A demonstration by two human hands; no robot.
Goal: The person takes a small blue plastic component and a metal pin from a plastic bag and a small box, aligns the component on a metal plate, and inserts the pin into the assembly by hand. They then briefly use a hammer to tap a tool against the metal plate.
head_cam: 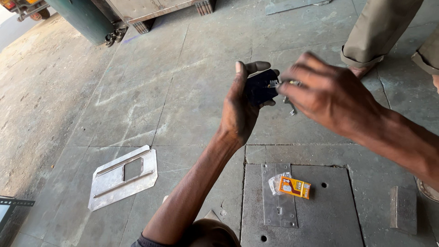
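My left hand (242,103) is raised above the concrete floor and grips a small dark padlock-like block (259,87). My right hand (327,93) meets it from the right, pinching a small silvery key (280,83) at the block's edge; more keys (289,106) dangle below. Beneath the hands, a small orange box (296,187) lies on a narrow metal strip (278,201), with a crumpled clear wrapper (276,181) beside it.
A shiny metal plate with a rectangular cutout (123,176) lies on the floor at lower left. A grey floor hatch (320,215) holds the strip. Another person's legs (379,32) stand at upper right. A small metal block (403,209) rests at right. Machinery bases (137,13) line the top.
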